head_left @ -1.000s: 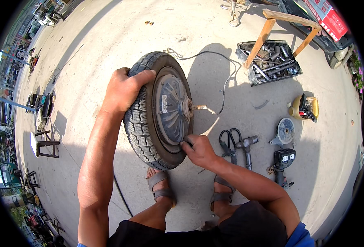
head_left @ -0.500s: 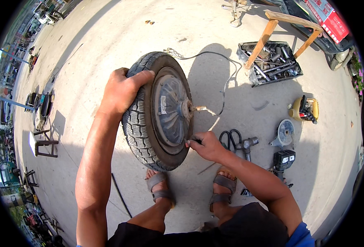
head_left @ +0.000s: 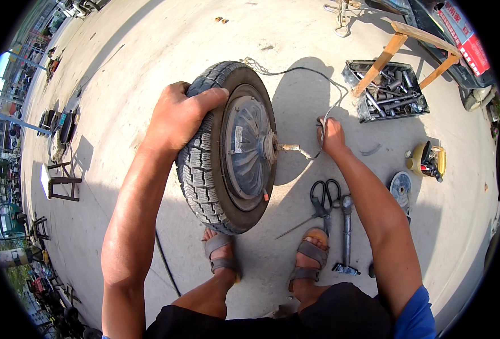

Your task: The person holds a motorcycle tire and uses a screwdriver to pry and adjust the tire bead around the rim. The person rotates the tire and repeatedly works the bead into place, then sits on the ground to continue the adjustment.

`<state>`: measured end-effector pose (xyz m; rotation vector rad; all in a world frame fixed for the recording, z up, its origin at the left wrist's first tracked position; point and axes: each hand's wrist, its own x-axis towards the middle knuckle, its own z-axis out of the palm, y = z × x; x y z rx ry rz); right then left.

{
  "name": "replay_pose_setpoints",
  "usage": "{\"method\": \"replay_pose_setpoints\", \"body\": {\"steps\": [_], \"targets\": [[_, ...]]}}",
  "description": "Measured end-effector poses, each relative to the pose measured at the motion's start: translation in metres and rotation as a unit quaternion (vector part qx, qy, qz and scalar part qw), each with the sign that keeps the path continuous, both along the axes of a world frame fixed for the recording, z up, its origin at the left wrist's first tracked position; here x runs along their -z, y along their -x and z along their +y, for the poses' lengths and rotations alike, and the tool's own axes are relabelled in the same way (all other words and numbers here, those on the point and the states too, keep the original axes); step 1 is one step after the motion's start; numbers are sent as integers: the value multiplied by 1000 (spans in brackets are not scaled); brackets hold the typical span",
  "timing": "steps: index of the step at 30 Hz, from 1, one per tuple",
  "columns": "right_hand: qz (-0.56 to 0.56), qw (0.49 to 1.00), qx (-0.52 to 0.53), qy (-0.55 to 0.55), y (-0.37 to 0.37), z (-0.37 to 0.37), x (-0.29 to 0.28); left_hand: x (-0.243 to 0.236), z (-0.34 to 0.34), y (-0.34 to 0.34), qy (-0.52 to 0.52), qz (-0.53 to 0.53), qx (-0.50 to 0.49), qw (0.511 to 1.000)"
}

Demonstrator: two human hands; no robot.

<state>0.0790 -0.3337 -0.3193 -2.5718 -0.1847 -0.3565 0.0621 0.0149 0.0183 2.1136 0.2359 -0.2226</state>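
Left hand [head_left: 176,116] clamped over the far-left edge of the wheel [head_left: 247,152], mid-scene, thumb on sidewall. Right hand [head_left: 333,137] right of it, fingers curled at the cable [head_left: 303,68]; can't tell if gripped. Scissors [head_left: 321,211] near right, open-topped toolbox [head_left: 397,116] far right.

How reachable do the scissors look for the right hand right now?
Probably yes: the scissors lie on the ground near the right hand, handles uncovered, with the wheel off to their left. The hand is at the cable; whether it grips it is unclear.
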Motion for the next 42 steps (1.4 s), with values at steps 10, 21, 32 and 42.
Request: {"method": "replay_pose_setpoints", "body": {"steps": [10,21,32,42], "targets": [[101,992,73,37,-6,3,8,4,1,-2,-34,-6,6,999],[369,888,-85,-260,151,74,-141,2,-3,1,-49,-17,-7,999],[95,921,-185,-328,156,148,-218,0,-12,4,-83,-40,5,996],[73,929,-168,-322,162,153,-224,0,-15,5,-83,-41,9,996]]}}
